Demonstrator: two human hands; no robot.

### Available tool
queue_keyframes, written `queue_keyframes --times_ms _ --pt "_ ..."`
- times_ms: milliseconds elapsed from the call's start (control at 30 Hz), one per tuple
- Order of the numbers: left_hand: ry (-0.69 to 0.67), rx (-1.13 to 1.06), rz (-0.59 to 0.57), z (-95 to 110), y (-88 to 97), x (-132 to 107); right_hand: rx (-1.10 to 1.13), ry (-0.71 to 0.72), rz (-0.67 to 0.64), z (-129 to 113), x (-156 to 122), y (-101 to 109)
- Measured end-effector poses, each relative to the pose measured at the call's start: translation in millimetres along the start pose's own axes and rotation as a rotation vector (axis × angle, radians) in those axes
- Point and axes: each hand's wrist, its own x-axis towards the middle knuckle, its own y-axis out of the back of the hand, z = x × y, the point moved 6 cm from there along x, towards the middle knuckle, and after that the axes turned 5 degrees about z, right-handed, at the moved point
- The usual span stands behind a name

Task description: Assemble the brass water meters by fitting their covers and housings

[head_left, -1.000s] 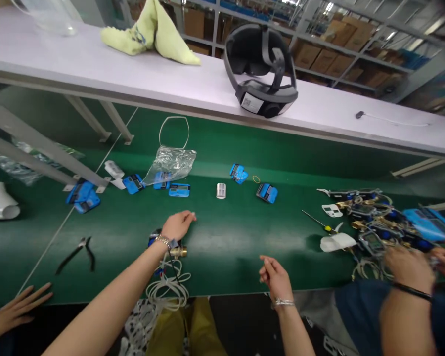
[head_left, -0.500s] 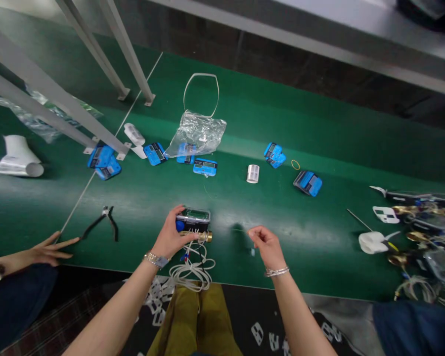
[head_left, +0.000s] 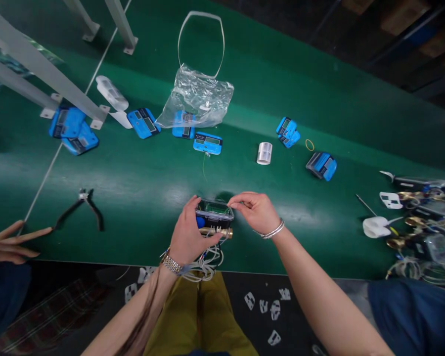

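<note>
My left hand is wrapped round a black meter with a clear cover and a green circuit board showing under it. A brass pipe piece lies along its near side, and a coil of white cable hangs toward the table's front edge. At the cover's right corner, my right hand has thumb and forefinger pinched together; whatever is between them is too small to make out. Beyond the meter lies a blue faceplate with a thin green wire.
Nippers lie on the left, near a co-worker's hand. Further back are a clear plastic bag, a roll of labels and more blue faceplates. Brass-fitted meters crowd the right side. Metal legs stand at left.
My right hand has come left from over the bare table to the meter's right corner. The small dangling piece below its fingers no longer shows. My left hand stays on the meter; the view has shifted.
</note>
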Motion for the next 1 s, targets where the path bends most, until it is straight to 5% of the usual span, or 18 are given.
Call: queue_keyframes --times_ms 400,1000 --pt "-0.025 0.004 0.029 -1 -1.9 0 -0.353 0.197 -0.046 -11 2 -6" --pt "-0.034 0.044 0.019 1 -4.1 0 -0.422 0.222 -0.19 -14 -3 -16"
